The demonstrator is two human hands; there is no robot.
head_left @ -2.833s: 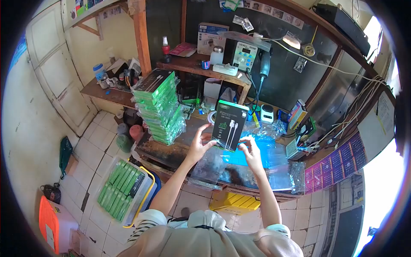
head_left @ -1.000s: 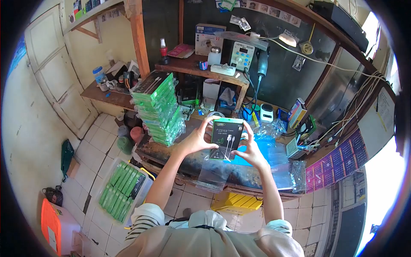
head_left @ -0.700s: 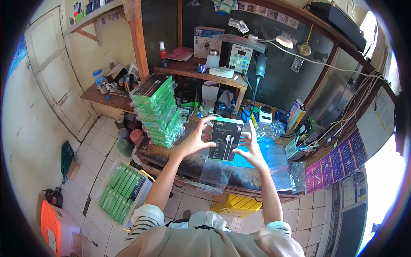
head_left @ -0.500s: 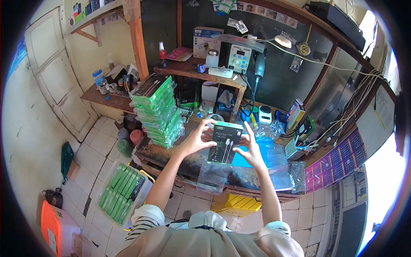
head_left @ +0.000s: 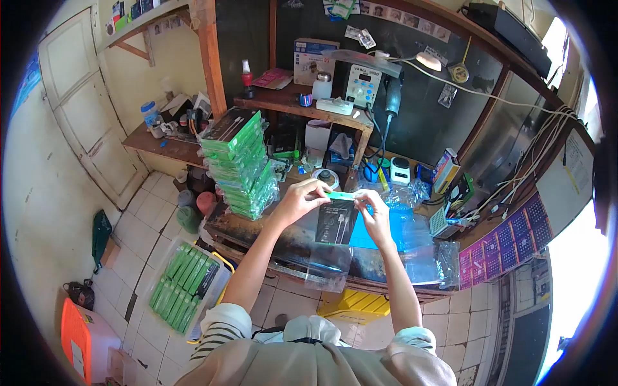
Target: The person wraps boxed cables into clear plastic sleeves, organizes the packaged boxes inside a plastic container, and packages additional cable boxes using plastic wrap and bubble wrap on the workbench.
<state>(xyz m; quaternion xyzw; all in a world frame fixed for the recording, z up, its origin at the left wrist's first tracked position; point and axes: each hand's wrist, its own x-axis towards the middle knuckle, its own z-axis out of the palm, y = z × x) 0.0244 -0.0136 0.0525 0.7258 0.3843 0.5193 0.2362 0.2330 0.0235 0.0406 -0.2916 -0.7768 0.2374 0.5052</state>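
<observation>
A black charging cable box [head_left: 335,222] with a green top end hangs in front of me over the bench, its printed cable picture facing me. My left hand [head_left: 302,201] pinches the upper left corner of that box between thumb and fingers. At the opposite corner, my right hand [head_left: 376,217] has its fingers closed on the green end. Below the box, clear plastic film [head_left: 327,267] drapes over the front of the bench. A blue sheet [head_left: 399,225] lies just right of my right hand.
To the left stands a tall stack of film-wrapped green boxes [head_left: 239,170]. A clear bin [head_left: 222,283] of similar boxes is on the floor. Behind are a tape roll [head_left: 326,179], a hot air station [head_left: 362,87] and loose cables [head_left: 515,174]. A yellow crate [head_left: 355,307] sits under the bench.
Both hands have shifted from the box's sides to its top corners, and my right fingers have curled in. The box's green top end now faces me more.
</observation>
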